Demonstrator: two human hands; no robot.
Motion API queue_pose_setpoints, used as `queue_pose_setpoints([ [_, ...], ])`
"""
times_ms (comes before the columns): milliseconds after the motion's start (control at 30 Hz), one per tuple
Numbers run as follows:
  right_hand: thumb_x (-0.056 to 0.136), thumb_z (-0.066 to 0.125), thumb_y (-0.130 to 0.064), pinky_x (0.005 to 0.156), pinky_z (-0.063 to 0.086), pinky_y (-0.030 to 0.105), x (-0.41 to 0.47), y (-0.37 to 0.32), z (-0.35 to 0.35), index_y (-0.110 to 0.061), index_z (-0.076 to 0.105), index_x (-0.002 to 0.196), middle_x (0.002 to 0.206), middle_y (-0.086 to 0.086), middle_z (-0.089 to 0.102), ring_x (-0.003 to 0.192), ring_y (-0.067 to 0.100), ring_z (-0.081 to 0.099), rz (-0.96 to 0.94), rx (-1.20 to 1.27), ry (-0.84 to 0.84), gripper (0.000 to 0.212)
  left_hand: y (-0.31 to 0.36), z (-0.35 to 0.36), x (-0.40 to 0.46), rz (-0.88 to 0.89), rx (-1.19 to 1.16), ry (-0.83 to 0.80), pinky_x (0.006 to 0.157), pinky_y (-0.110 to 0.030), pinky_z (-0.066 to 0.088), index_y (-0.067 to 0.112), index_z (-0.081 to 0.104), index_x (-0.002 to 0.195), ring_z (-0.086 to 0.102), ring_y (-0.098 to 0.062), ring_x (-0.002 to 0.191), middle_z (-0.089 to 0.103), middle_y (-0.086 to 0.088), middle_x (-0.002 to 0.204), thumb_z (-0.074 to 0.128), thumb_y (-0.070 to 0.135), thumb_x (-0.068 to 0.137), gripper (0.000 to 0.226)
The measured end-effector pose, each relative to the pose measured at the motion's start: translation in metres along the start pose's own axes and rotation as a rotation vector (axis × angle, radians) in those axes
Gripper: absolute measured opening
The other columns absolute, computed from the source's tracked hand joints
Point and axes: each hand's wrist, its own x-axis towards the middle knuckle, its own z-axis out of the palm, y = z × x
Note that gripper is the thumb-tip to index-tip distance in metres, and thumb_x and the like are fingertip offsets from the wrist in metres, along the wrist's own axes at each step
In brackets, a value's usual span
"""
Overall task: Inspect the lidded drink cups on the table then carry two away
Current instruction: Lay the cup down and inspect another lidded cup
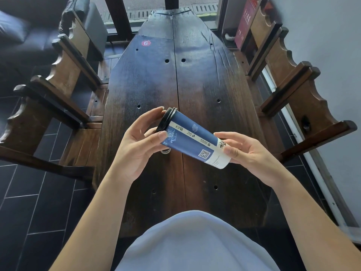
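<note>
A blue and white paper drink cup with a black lid is tipped on its side above the dark wooden table. Its lid points up and to the left, its white base down and to the right. My left hand grips the lid end, thumb on the blue wall and fingers behind the lid. My right hand holds the base end between thumb and fingers. A small part of a second object shows on the table under the cup, mostly hidden.
Carved wooden chairs line the table's left side, and more wooden chairs line its right. A red round number sticker sits at the far left of the table. A window is beyond the far end, a grey wall on the right.
</note>
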Motion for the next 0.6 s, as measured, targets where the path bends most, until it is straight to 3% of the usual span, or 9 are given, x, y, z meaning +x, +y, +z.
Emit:
queue_pose_setpoints([
  [67,0.086,0.067,-0.033,0.084,0.057,0.019,-0.002,0.0,0.002,-0.032,0.055,0.139,0.119,-0.012,0.074,0.117,0.005,0.066,0.003,-0.005,-0.032,0.054,0.002,0.002,0.003,-0.002,-0.006,0.008,0.095,-0.053,0.061,0.025,0.06,0.137,0.064,-0.025,0.127,0.067,-0.001,0.136,0.062,0.01,0.09,0.05],
  [133,0.082,0.073,-0.032,0.085,0.058,0.02,-0.001,-0.001,0.005,-0.034,0.055,0.137,0.118,-0.01,0.075,0.116,0.007,0.067,0.02,-0.001,-0.061,0.058,0.003,0.005,0.006,-0.014,-0.05,0.012,0.098,-0.054,0.059,0.024,0.058,0.139,0.062,-0.026,0.129,0.064,-0.004,0.14,0.073,0.016,0.087,0.055],
  [200,0.077,0.077,-0.034,0.085,0.058,0.021,0.001,-0.001,0.008,-0.036,0.054,0.135,0.118,-0.013,0.074,0.116,0.005,0.067,0.029,-0.035,-0.063,0.062,0.003,0.009,0.01,-0.036,-0.104,0.009,0.097,-0.05,0.059,0.025,0.058,0.141,0.063,-0.025,0.128,0.064,-0.006,0.139,0.092,0.032,0.074,0.076],
  [300,0.077,0.082,-0.035,0.092,0.055,0.02,0.004,0.0,0.014,-0.039,0.051,0.135,0.12,-0.017,0.07,0.116,0.003,0.066,0.025,-0.108,-0.071,0.066,0.002,0.016,0.017,-0.102,-0.145,0.014,0.092,-0.046,0.059,0.025,0.056,0.142,0.066,-0.026,0.119,0.067,-0.007,0.127,0.096,0.047,0.064,0.09],
  [400,0.077,0.086,-0.032,0.093,0.054,0.02,0.006,0.003,0.02,-0.043,0.05,0.132,0.12,-0.019,0.068,0.114,0.002,0.065,0.019,-0.153,-0.084,0.067,0.002,0.026,0.021,-0.149,-0.153,0.001,0.088,-0.041,0.06,0.02,0.058,0.137,0.071,-0.022,0.105,0.073,-0.002,0.115,0.093,0.047,0.069,0.081],
  [500,0.076,0.089,-0.034,0.093,0.056,0.023,0.008,0.009,0.026,-0.044,0.049,0.13,0.123,-0.02,0.065,0.115,0.003,0.064,0.008,-0.185,-0.076,0.068,0.002,0.035,0.022,-0.183,-0.101,0.02,0.085,-0.039,0.06,0.018,0.056,0.137,0.073,-0.017,0.095,0.074,0.002,0.106,0.073,0.033,0.086,0.056],
  [600,0.075,0.089,-0.037,0.089,0.057,0.019,0.008,0.015,0.033,-0.046,0.048,0.13,0.124,-0.022,0.063,0.115,0.001,0.063,-0.004,-0.217,-0.058,0.07,0.0,0.039,0.023,-0.204,-0.07,0.023,0.084,-0.038,0.058,0.018,0.055,0.139,0.072,-0.014,0.092,0.072,0.002,0.107,0.069,0.031,0.086,0.057],
])
